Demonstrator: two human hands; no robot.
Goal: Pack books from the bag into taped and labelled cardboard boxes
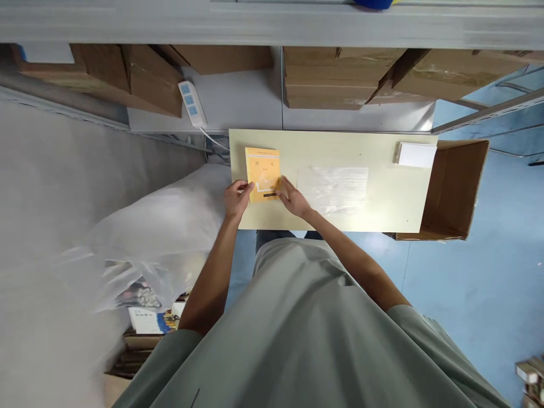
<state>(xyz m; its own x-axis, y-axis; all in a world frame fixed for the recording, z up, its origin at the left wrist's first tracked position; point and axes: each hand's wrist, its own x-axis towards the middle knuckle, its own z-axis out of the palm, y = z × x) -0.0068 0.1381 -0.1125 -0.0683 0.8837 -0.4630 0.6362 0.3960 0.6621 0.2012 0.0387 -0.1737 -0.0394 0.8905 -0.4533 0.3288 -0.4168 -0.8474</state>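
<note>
A yellow-orange book (262,169) with printed characters on its cover lies over the left part of the pale tabletop (331,150). My left hand (238,197) grips its lower left edge, thumb on the cover and fingers curled by the side. At the lower right edge, my right hand (292,196) pinches the book between thumb and fingers. Just right of that hand, a clear plastic bag (335,190) rests flat on the table. A stack of white cards or paper (416,154) sits near the table's far right corner.
An open cardboard box (454,192) stands against the table's right end. Behind, a shelf holds cardboard boxes (331,79) and a white power strip (192,104). A large translucent plastic sack (170,226) stands at the left, near a cardboard box (119,379) on the floor.
</note>
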